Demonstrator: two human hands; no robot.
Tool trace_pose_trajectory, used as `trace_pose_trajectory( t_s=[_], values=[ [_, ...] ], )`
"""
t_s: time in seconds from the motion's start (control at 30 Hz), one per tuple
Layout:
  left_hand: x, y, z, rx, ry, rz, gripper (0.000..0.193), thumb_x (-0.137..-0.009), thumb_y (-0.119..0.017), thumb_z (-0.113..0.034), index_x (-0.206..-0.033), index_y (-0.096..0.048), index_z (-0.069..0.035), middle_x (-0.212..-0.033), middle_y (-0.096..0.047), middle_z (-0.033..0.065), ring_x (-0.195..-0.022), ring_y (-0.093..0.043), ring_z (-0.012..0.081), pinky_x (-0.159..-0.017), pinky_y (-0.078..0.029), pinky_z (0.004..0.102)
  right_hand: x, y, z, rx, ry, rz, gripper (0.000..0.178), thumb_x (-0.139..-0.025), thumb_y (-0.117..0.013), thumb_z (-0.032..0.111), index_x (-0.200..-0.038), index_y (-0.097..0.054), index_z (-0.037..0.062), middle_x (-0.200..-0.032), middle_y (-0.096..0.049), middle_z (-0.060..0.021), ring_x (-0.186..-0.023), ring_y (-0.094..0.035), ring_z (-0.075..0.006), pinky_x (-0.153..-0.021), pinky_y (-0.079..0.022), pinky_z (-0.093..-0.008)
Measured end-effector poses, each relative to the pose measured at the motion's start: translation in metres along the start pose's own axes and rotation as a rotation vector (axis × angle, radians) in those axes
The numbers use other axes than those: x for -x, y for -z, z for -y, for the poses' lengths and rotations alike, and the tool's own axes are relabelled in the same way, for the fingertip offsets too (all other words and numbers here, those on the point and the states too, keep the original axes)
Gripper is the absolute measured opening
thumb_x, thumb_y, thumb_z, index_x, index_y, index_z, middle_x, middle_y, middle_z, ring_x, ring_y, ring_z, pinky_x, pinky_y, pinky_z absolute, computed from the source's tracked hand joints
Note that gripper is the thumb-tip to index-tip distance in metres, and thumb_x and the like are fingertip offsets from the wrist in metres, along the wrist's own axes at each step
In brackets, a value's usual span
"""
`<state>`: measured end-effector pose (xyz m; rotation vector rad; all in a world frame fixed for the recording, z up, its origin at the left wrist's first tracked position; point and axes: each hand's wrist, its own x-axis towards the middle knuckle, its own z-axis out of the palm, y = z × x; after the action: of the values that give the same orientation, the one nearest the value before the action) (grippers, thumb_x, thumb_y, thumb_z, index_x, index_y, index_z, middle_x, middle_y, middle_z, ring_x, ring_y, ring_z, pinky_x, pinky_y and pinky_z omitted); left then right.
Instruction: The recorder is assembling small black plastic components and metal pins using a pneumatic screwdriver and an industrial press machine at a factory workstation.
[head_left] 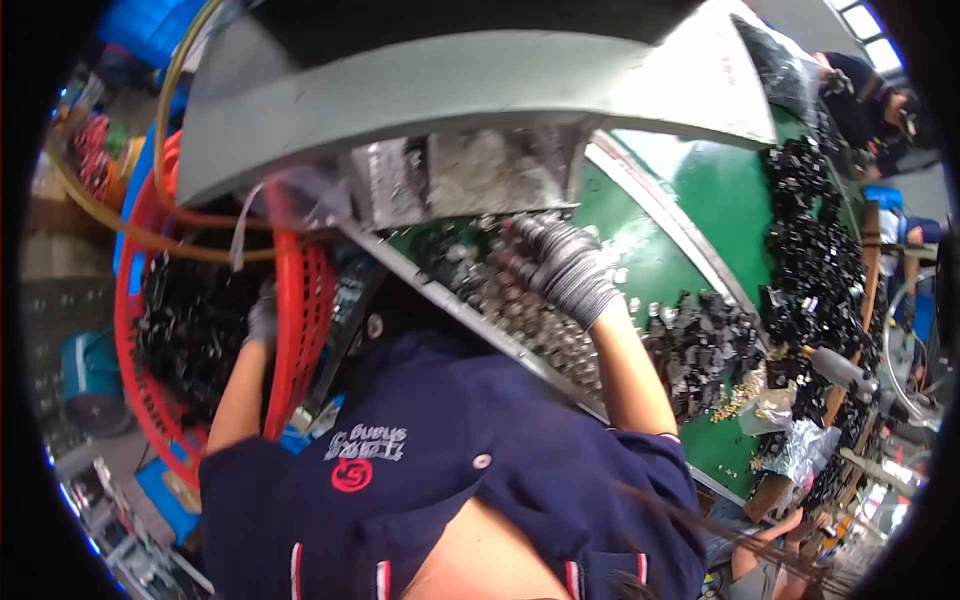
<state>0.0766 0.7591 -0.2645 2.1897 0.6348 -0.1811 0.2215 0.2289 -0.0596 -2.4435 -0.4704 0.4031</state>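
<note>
The right hand [570, 268], in a grey knit glove, reaches in under the front of a grey machine housing [480, 85], its fingers bent toward the metal block [490, 172] there. Whether they pinch a piece cannot be told, as the tips blur into the parts below. The left hand [263, 316], gloved too, is down inside the red perforated basket [288, 340], beside the small black parts [185, 325] heaped in it; its fingers are mostly hidden, so their state cannot be told.

Beneath and just beside the right hand, a heap of small shiny metal-coloured pieces [545, 330] lies on the green counter [655, 225], along the metal edge strip [450, 302] nearest the body. Each piece looks light, stiff and hard, probably smooth enough to slide in a knit glove; a thumb-and-fingertip pinch on opposite sides of a single piece should serve better than a scoop, since loose neighbours would likely come along. The black parts look rigid and glossy, light singly but weighty as a basketful; they may interlock, so one is best taken by an exposed edge at the top. The basket itself seems somewhat flexible, firmest at its rim.
</note>
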Motion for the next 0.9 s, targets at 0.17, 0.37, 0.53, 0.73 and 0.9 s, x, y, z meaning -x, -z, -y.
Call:
trace_pose_trajectory(
  t_s=[0.17, 0.37, 0.53, 0.73, 0.9],
  values=[
    [-0.024, -0.034, 0.018, -0.562, 0.134, -0.032, 0.060, -0.087, -0.054, -0.044, -0.136, -0.042, -0.011, -0.104, -0.065, 0.0199, -0.093, -0.064, 0.0349, -0.078, -0.051, 0.0422, -0.016, -0.022, -0.001, 0.465, 0.188, 0.018, 0.031, -0.085, -0.061, 0.032, -0.111, -0.064, 0.0142, -0.095, -0.063, -0.0116, -0.080, -0.064, -0.0298, -0.066, -0.051, -0.0405],
    [-0.053, -0.024, 0.052, -0.427, 0.093, 0.083, 0.051, -0.084, -0.060, -0.043, -0.122, -0.056, -0.009, -0.101, -0.067, 0.0153, -0.088, -0.065, 0.0317, -0.077, -0.051, 0.0387, -0.015, -0.029, 0.009, 0.502, 0.225, 0.001, 0.031, -0.085, -0.059, 0.029, -0.112, -0.063, 0.0135, -0.095, -0.062, -0.0113, -0.081, -0.063, -0.0300, -0.069, -0.050, -0.0416],
    [0.014, 0.026, -0.065, -0.336, -0.154, -0.007, 0.027, -0.085, -0.066, -0.020, -0.110, -0.061, -0.009, -0.098, -0.067, 0.0074, -0.077, -0.064, 0.0242, -0.070, -0.051, 0.0346, -0.021, -0.048, 0.017, 0.404, 0.317, -0.033, 0.028, -0.086, -0.058, 0.028, -0.108, -0.064, 0.0115, -0.097, -0.061, -0.0123, -0.081, -0.063, -0.0310, -0.069, -0.050, -0.0426],
    [0.112, 0.096, -0.210, 1.060, -0.181, -0.071, 0.039, -0.081, -0.072, -0.025, -0.113, -0.054, -0.011, -0.097, -0.061, 0.0082, -0.073, -0.061, 0.0178, -0.068, -0.053, 0.0335, -0.033, -0.049, 0.028, 0.456, 0.384, 0.072, 0.025, -0.087, -0.056, 0.026, -0.104, -0.064, 0.0098, -0.097, -0.061, -0.0131, -0.081, -0.063, -0.0319, -0.069, -0.050, -0.0433],
    [0.152, 0.019, -0.293, 1.126, -0.320, 0.091, 0.058, -0.072, -0.077, -0.034, -0.116, -0.050, -0.007, -0.099, -0.062, 0.0081, -0.081, -0.062, 0.0196, -0.076, -0.053, 0.0329, -0.035, -0.045, 0.034, 0.481, 0.290, 0.149, 0.025, -0.084, -0.056, 0.021, -0.104, -0.063, 0.0082, -0.097, -0.061, -0.0148, -0.083, -0.062, -0.0332, -0.071, -0.050, -0.0436]
  ],
)
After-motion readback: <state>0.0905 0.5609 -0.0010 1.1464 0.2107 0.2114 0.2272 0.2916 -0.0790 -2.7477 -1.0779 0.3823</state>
